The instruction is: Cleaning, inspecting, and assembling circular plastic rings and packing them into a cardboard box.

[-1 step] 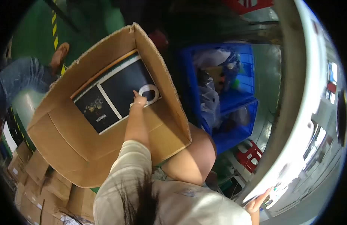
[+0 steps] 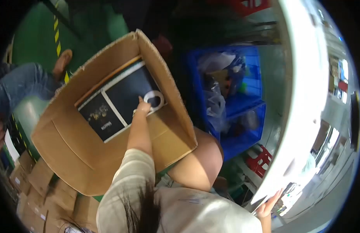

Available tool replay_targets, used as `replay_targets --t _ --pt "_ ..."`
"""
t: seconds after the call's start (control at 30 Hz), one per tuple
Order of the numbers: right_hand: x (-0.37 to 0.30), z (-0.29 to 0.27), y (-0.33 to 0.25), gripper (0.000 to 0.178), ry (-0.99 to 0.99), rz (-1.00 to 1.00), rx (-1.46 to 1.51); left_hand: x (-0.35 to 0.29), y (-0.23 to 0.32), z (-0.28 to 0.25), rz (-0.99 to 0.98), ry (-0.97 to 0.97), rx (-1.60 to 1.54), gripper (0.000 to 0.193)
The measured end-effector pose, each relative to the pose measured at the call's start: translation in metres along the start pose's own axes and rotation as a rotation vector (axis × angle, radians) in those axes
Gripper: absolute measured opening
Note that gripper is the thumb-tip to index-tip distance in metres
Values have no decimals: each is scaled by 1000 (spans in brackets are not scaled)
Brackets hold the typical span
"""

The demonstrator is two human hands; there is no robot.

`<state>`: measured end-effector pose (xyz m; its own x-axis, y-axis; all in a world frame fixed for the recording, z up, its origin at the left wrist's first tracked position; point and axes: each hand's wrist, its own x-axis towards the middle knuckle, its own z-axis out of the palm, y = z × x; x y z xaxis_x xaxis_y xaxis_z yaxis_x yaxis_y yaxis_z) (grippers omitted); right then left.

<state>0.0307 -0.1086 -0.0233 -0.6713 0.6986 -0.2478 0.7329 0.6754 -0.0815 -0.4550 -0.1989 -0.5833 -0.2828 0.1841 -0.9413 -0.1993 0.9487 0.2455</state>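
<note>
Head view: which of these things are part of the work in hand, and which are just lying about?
In hand:
- left hand, reaching into the box
- open cardboard box
- dark flat packs inside it
- white ring at the fingertips
- right hand holding the edge of a white panel

Lying about:
- blue crates with bagged items
- red stool
- stacked cartons

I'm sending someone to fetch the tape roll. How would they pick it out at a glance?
Look into the big open cardboard box left of the blue crates. Dark flat packages lie on its bottom, and the left hand reaches onto them. Just beyond its fingertips lies the tape roll: a white ring, the only round pale thing on the dark packages.
</note>
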Motion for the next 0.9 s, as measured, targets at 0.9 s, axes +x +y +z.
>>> replay_targets --t 0.9 --pt "-227 55 37 35 577 941 87 -533 322 -21 1473 682 968 33"
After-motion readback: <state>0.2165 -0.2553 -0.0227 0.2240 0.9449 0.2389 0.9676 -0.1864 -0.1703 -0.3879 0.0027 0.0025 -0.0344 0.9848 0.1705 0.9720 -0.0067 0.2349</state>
